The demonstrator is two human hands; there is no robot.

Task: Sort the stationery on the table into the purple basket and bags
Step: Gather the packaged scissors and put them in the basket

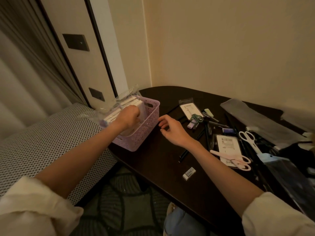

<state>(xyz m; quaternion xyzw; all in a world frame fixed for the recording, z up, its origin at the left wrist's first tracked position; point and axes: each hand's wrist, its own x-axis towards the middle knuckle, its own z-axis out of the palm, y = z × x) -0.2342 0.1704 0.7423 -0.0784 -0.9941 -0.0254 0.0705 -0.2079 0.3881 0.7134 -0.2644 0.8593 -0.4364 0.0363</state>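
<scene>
head view:
left hand [129, 114]: inside purple basket [150, 121], fingers curled; what they hold cannot be told.
right hand [170, 128]: above table [153, 159], fingers loosely spread, holding nothing.
stationery: pink scissors [235, 160], eraser [189, 173] right of basket.

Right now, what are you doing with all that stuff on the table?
A person is tidying stationery. Their left hand reaches into the purple basket, fingers curled among the white packs there; what it grips is hidden. Their right hand hovers open beside the basket, holding nothing. Scissors, pens and an eraser lie unsorted on the dark table.
</scene>
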